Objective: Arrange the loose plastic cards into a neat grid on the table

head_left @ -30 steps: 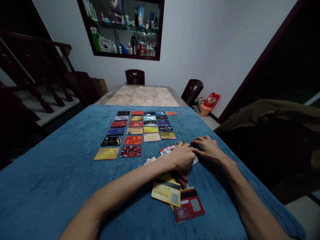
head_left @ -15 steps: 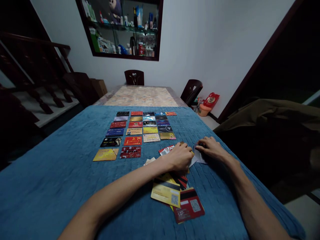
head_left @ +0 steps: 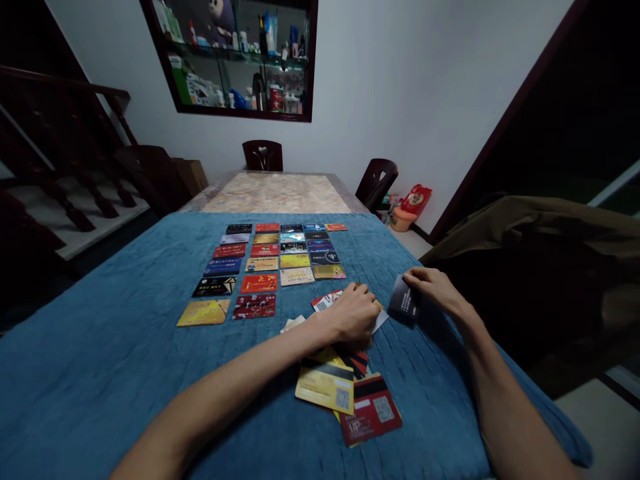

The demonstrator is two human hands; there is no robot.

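Observation:
Several plastic cards lie in neat rows on a blue cloth over the table. A loose pile of cards lies near me, partly under my left forearm. My left hand rests curled on the top of that pile, fingers closed over cards; whether it grips one is hidden. My right hand pinches a dark card by its edge and holds it tilted up just above the cloth, right of the pile.
Beyond the cloth the bare marble tabletop runs to two dark chairs by the wall. A glass cabinet hangs above. Stairs rise at left. A brown garment lies at right, past the table edge.
My right hand drew a dark card out from the pile, moved it right and lifted its edge off the cloth. My left hand stayed on the pile.

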